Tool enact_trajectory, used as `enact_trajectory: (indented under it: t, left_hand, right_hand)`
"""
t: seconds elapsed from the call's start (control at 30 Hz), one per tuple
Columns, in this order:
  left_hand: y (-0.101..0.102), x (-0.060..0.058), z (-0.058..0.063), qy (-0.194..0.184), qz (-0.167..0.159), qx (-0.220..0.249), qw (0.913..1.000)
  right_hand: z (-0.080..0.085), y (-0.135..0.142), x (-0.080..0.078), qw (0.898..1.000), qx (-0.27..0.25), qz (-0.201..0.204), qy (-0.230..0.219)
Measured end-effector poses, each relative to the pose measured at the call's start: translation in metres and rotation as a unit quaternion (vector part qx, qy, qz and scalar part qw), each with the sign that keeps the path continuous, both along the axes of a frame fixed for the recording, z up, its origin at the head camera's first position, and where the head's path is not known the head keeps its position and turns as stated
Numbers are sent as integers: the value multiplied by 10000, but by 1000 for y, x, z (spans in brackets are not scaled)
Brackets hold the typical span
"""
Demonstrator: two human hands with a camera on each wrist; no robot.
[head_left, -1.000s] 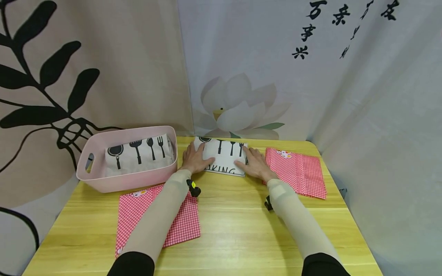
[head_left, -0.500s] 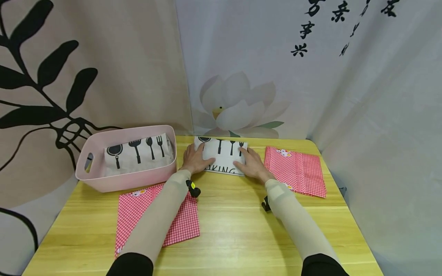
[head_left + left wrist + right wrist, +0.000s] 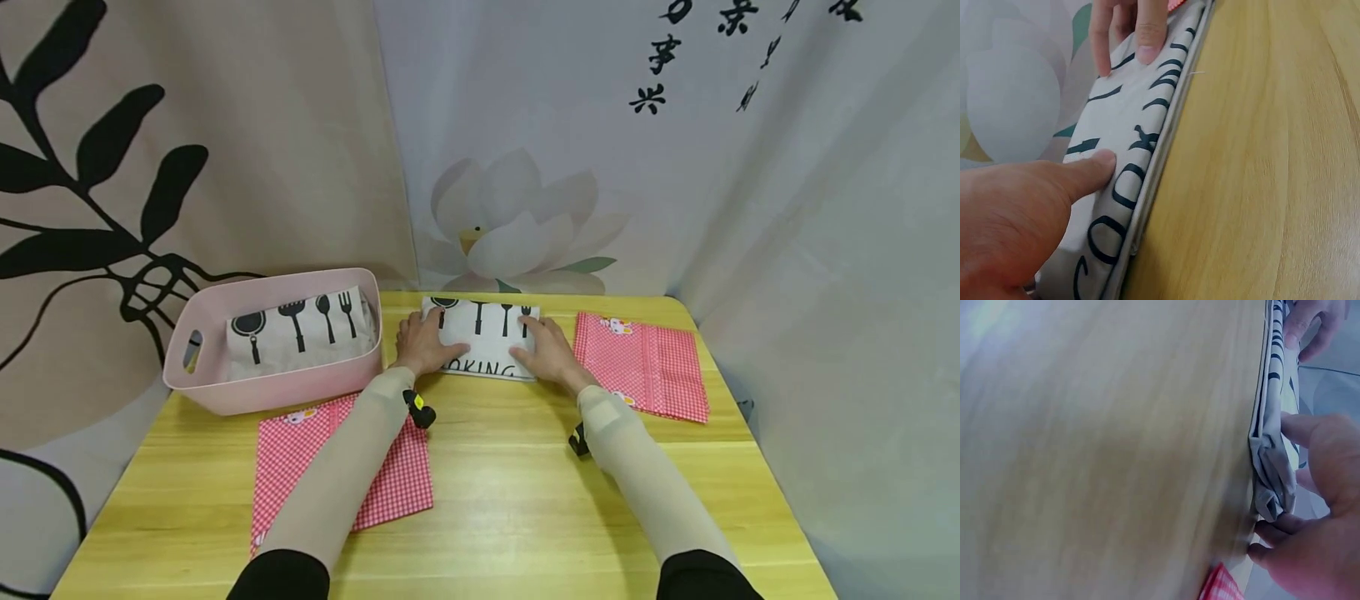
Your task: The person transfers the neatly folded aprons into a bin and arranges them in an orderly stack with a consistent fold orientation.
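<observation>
A folded white cloth (image 3: 491, 337) printed with black utensils and lettering lies at the table's back edge. My left hand (image 3: 420, 343) rests on its left end, thumb lying across the top near the lettering. On the right end rests my right hand (image 3: 551, 352). Its thumb and a finger touch the top, and other fingers lie against the folded end in the right wrist view. In the left wrist view the cloth (image 3: 1141, 125) shows its layered front edge. Some of my left hand's fingers are hidden there.
A pink basket (image 3: 300, 390) at the left holds another folded utensil-print cloth (image 3: 300, 337). A red checked cloth (image 3: 401, 479) lies partly beneath my left forearm. Another red checked cloth (image 3: 652, 367) lies right of my right hand. A curtain (image 3: 517, 125) hangs behind the wooden table (image 3: 510, 492).
The head view has tilted slightly down. Both hands stay on the white cloth, which keeps its place on the table.
</observation>
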State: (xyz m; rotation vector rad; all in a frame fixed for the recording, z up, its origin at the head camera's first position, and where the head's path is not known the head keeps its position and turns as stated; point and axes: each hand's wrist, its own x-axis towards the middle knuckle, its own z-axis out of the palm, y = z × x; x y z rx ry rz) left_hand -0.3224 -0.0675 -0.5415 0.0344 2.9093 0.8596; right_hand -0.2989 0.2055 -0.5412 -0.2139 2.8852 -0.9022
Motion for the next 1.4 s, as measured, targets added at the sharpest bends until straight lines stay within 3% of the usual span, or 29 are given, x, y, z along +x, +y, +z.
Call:
enact_trajectory:
  t: [0.1, 0.17, 0.3, 0.4, 0.77, 1.2, 1.4]
  left_hand:
    - [-1, 0, 1, 36, 199, 344, 9992]
    - [-5, -5, -9, 142, 265, 609, 9977]
    - [-8, -5, -10, -56, 271, 1165, 9928]
    - [-6, 2, 1, -328, 280, 1438, 9887]
    - [-2, 10, 3, -178, 258, 1612, 9864]
    - [-7, 19, 5, -44, 300, 2146, 9762]
    - [-6, 23, 12, -74, 372, 2442, 9690]
  right_hand:
    - [1, 0, -1, 9999, -95, -32, 32]
    - [1, 1, -1, 9999, -134, -19, 68]
    - [1, 1, -2, 9996, -249, -37, 84]
    - [2, 3, -2, 9993, -366, -92, 81]
    - [4, 8, 3, 9930, -1101, -421, -59]
    - [2, 18, 12, 9687, -2366, -735, -178]
    - [6, 25, 22, 9538, -2868, -836, -327]
